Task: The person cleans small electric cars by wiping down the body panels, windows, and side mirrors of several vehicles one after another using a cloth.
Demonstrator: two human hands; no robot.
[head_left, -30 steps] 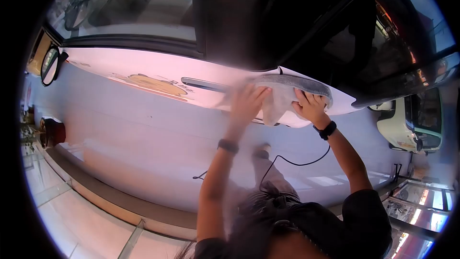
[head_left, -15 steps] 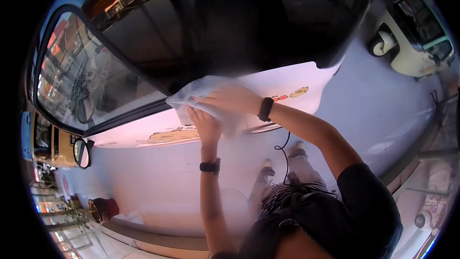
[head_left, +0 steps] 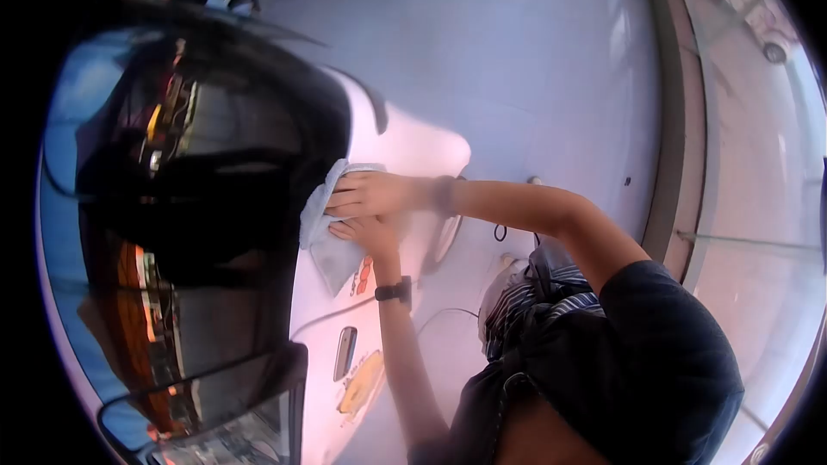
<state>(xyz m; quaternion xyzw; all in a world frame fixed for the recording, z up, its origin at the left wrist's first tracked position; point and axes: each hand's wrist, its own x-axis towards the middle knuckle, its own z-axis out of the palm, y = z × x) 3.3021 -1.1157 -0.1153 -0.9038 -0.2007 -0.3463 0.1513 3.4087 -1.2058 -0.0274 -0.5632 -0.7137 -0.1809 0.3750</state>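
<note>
A pale grey-blue cloth (head_left: 316, 207) lies against the vehicle's pink-white body panel (head_left: 413, 139), along the edge of its dark window (head_left: 215, 198). My right hand (head_left: 370, 195) presses on the cloth with its fingers extended. Just below it, my left hand (head_left: 369, 234) rests its spread fingertips on the cloth's lower part. The two hands are close together and partly overlap. A silver door handle (head_left: 345, 353) and a yellow cartoon decal (head_left: 361, 386) show further down the panel.
Grey-blue floor (head_left: 517, 60) stretches beyond the vehicle. A raised ledge (head_left: 676, 120) and glass panes run along the right side. A thin black cable (head_left: 500, 232) hangs near my body. Small vehicles stand at the top left.
My view has turned, and the vehicle now lies to the left. Both hands and the cloth have moved along the body, past the door, to the panel near its end.
</note>
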